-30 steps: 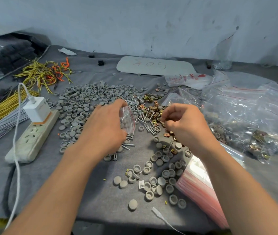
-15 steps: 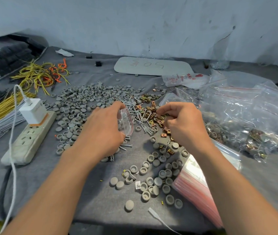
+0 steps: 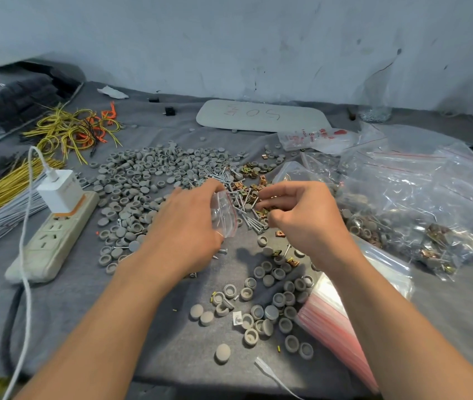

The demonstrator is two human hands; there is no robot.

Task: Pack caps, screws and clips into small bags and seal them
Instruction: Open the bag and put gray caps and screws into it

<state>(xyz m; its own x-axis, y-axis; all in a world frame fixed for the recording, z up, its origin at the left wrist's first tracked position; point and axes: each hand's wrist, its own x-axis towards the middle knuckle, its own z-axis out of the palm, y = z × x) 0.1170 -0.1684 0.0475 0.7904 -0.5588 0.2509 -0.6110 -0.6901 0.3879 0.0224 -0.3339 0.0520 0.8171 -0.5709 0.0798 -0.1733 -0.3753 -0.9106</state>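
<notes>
bag point(image 3: 225, 215) held in left hand point(image 3: 189, 226), mid-table
grey cap point(image 3: 215, 216) inside. right hand point(image 3: 307, 223) fingers point(image 3: 278, 193) curled over clips point(image 3: 254, 187), can't tell if holding any. screws point(image 3: 251, 222) between hands, loose caps point(image 3: 148, 174) left, filled bags point(image 3: 402, 215) right, strip point(image 3: 53, 241) far left

Our right hand point(image 3: 307, 223), bunched tight above the small brass-coloured metal clips point(image 3: 254, 187) a second ago, has loosened and reached left. Its fingers point(image 3: 281, 192) now stretch out over the clips, and the gap to the small clear plastic zip bag with the red seal strip point(image 3: 225, 215) in our left hand point(image 3: 189, 226) has narrowed.
</notes>
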